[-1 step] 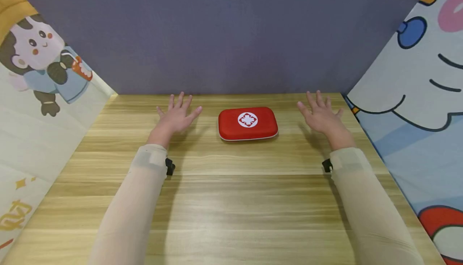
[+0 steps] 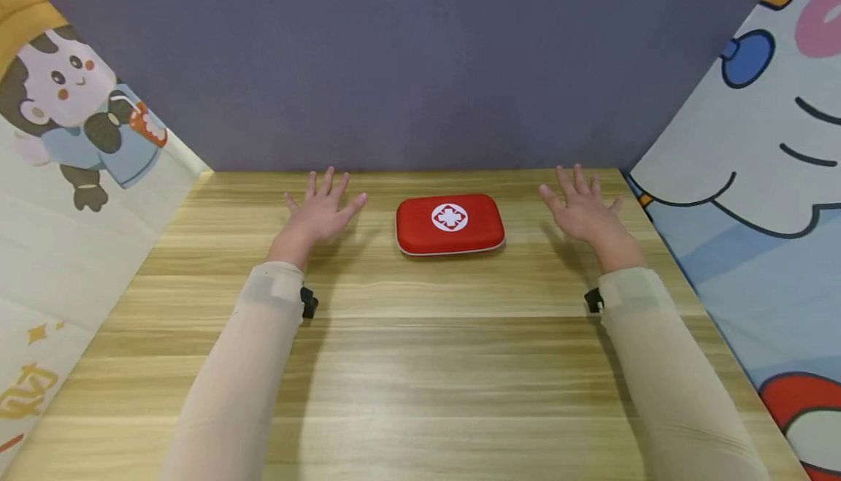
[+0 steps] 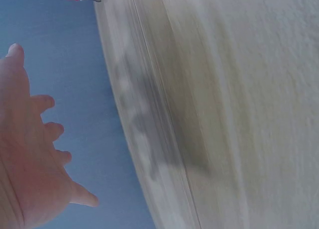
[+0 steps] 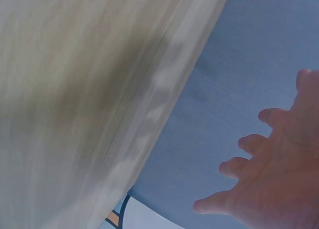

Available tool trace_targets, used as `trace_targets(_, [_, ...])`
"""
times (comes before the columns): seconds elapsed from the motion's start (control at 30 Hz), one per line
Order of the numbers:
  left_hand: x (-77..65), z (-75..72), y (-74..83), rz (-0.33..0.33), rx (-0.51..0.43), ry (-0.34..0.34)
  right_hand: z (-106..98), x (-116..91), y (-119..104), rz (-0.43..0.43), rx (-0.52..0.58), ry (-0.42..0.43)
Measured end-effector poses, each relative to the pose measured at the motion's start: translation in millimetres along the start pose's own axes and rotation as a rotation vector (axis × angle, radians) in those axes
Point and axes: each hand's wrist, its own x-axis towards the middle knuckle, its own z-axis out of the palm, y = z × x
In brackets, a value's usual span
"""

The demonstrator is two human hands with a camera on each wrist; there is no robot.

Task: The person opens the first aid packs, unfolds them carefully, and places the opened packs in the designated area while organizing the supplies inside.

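The red first-aid case (image 2: 450, 225) lies at 12 o'clock on the worktop (image 2: 427, 364). The left hand (image 2: 318, 217) and right hand (image 2: 587, 217) hover empty, fingers spread wide. Bringing them in evenly, towards 3 and 9 o'clock respectively, should steady its rounded ends without skidding it.

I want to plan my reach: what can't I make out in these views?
Inside the red case: hidden by the closed case itself, head view.
Its underside: hidden by its own body, head view.
Most of it: cut off by the top edge, both wrist views.
Part of the left hand: left edge, left wrist view.
Part of the right hand: right edge, right wrist view.
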Motion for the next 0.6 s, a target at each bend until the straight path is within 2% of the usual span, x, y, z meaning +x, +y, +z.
trace_targets(0.4, [-2.9,-1.3,-5.7,-0.001,0.003,-0.026,6,-1,-11,-0.006,0.007,-0.023])
trace_targets(0.6, [1.2,-3.1,-3.4,0.016,-0.010,-0.016,-2,0,-28,-0.039,0.001,-0.021])
